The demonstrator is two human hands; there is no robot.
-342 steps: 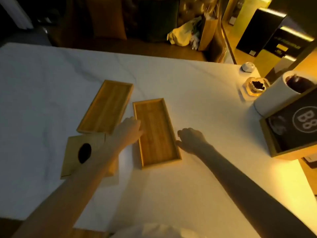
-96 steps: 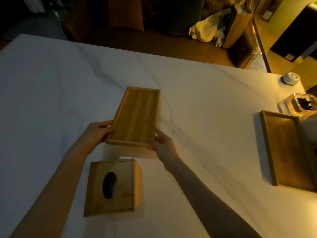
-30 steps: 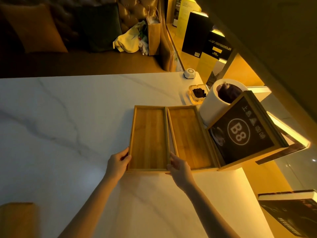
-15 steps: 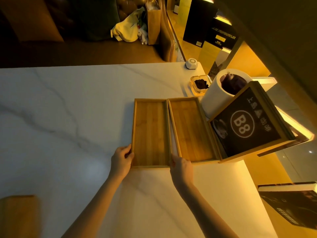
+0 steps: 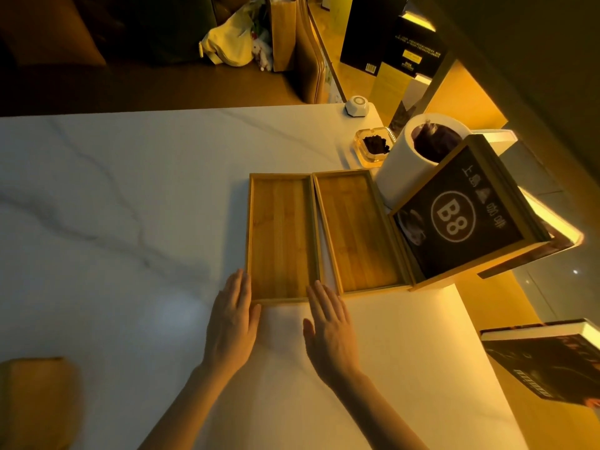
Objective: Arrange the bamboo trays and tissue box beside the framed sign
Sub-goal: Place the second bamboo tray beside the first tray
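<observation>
Two bamboo trays lie side by side on the white marble table. The right tray (image 5: 355,230) sits against the wooden framed sign (image 5: 461,216) marked B8. The left tray (image 5: 281,237) lies next to it, their long sides nearly touching. My left hand (image 5: 232,323) lies flat and open at the left tray's near left corner, fingertips beside its edge. At the near right corner my right hand (image 5: 329,329) is flat and open too, fingertips touching the tray's rim. The bamboo tissue box (image 5: 37,401) stands far off at the table's lower left, partly cut off.
Behind the sign stand a white cylinder (image 5: 410,164), a glass ashtray (image 5: 373,147) and a small white device (image 5: 356,106). The table's right edge runs just past the sign. A dark book (image 5: 548,362) lies off the table at lower right. A sofa with bags is beyond the far edge.
Both hands have let go of the left tray and now lie flat on the table at its near edge. The tray rests beside the right one.
</observation>
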